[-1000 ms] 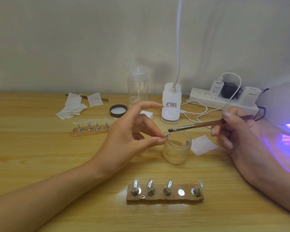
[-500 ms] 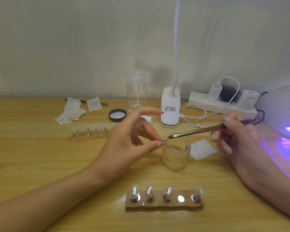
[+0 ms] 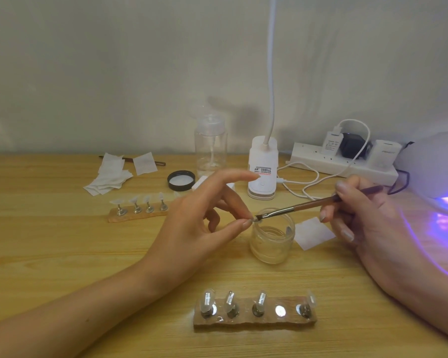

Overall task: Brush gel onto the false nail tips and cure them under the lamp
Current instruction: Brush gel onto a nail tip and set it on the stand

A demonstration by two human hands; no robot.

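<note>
Head view shows the left hand (image 3: 192, 223) pinching a nail tip (image 3: 256, 219) just above the left rim of the gel jar (image 3: 272, 244), the right hand (image 3: 360, 215) gripping the brush (image 3: 308, 205) with bristles touching it; featherlight, slick and likely springy, it seems best held by its edges.

Two holders (image 3: 254, 322): the lower-centre one bears four tips (image 3: 208, 298) and one bare spot (image 3: 280, 310), the centre-left one four. One more tip (image 3: 256, 219) mid-frame, one brush (image 3: 308, 204), one jar (image 3: 272, 241), one bottle (image 3: 210, 148), one lid (image 3: 180, 180), one curing lamp (image 3: 435, 171).
</note>
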